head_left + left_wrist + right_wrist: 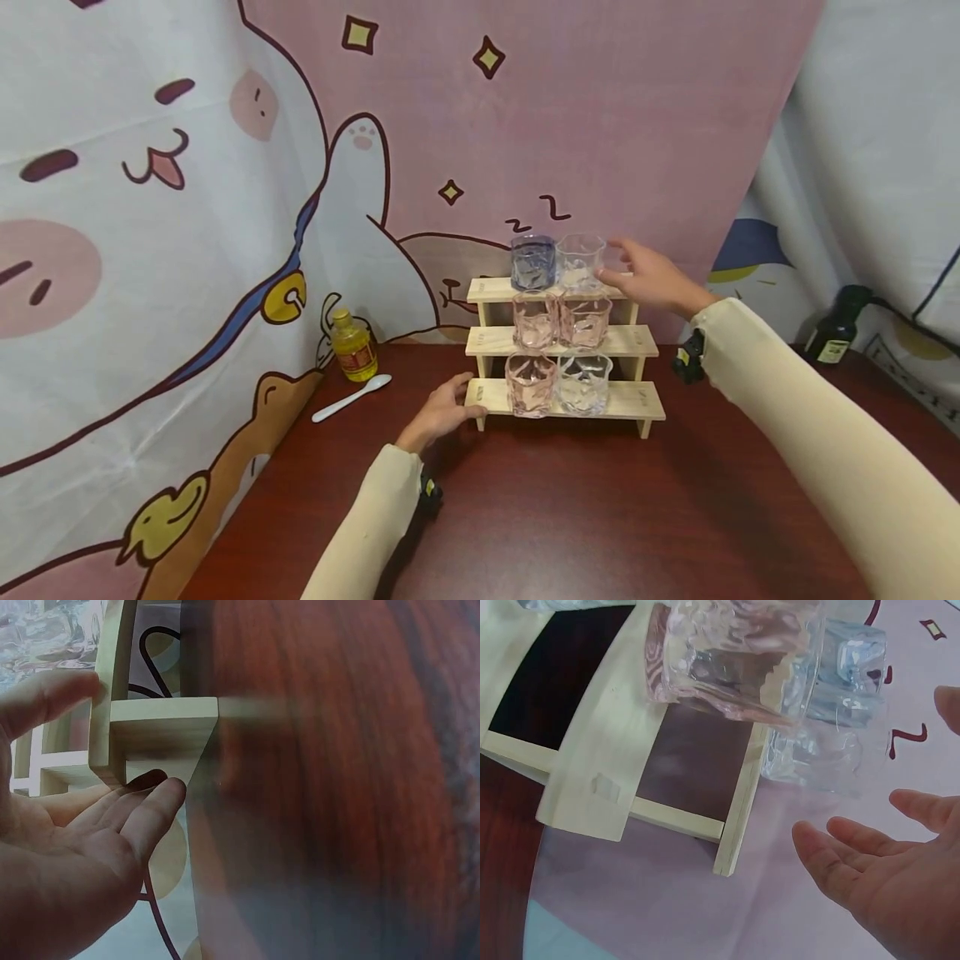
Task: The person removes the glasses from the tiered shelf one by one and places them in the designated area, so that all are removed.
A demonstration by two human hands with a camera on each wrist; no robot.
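A three-step wooden display stand [633, 400] holds several faceted glasses. On the top step are a blue glass [532, 263] and a clear glass [579, 265]; two pink glasses share the middle step. A pink glass [531, 387] and another clear glass [584, 386] stand on the lowest. My left hand [444, 408] holds the left end of the bottom step, thumb at its front edge and fingers at the far side. Beside the top clear glass, my right hand [651, 275] has its thumb and fingers spread, with a gap to the glass in the right wrist view.
A small bottle of yellow liquid [352, 346] and a white spoon [352, 398] are left of the stand on the dark red table [555, 517]. A dark bottle [836, 327] stands at the far right. Printed cloth [637, 108] hangs behind.
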